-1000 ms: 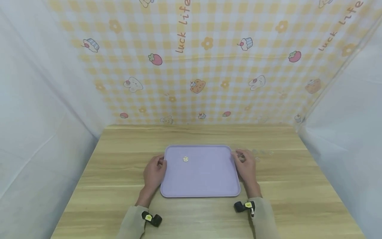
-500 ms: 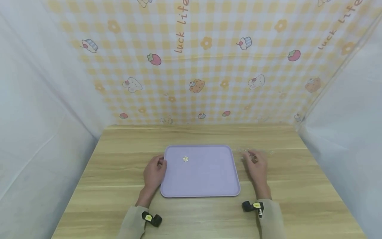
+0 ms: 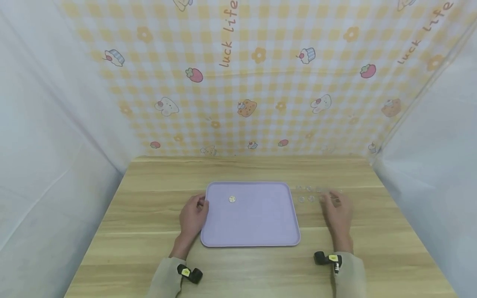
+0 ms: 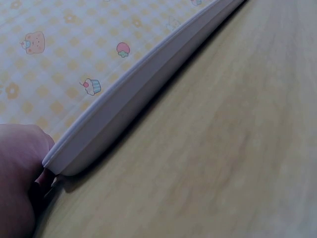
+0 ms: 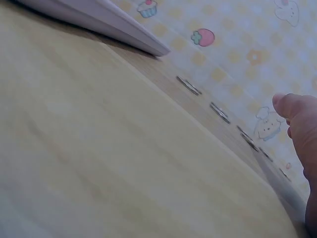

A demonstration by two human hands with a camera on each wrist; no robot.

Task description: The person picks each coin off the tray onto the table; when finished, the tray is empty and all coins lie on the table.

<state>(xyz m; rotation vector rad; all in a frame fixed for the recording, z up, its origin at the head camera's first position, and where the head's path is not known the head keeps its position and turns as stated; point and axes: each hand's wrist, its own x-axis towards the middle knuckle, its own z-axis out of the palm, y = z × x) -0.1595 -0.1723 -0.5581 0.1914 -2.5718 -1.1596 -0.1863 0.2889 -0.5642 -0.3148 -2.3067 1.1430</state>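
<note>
A lilac rectangular tray [image 3: 249,223] lies on the table with one small round coin [image 3: 232,199] near its upper left. My left hand [image 3: 193,215] grips the tray's left edge, its thumb by the rim; the left wrist view shows this hand [image 4: 20,173] at the tray's corner. Right of the tray, several flat silvery coins [image 3: 311,199] lie in loose rows. Over the right end of those coins hovers my right hand [image 3: 338,213], fingers loosely bent, with nothing visible in them. In the right wrist view, the thumb [image 5: 292,106] is apart from the coins [image 5: 219,113].
The wood-grain table [image 3: 238,273] runs back to a yellow checked cloth [image 3: 261,91]. White sheets hang at the left [image 3: 56,124] and right [image 3: 432,165]. Each wrist wears a small black camera, on the left [image 3: 190,273] and on the right [image 3: 328,258].
My right hand has moved away from the tray's right edge, rightward over the coins, uncovering those nearest the tray. The left hand and the tray have stayed in place.
</note>
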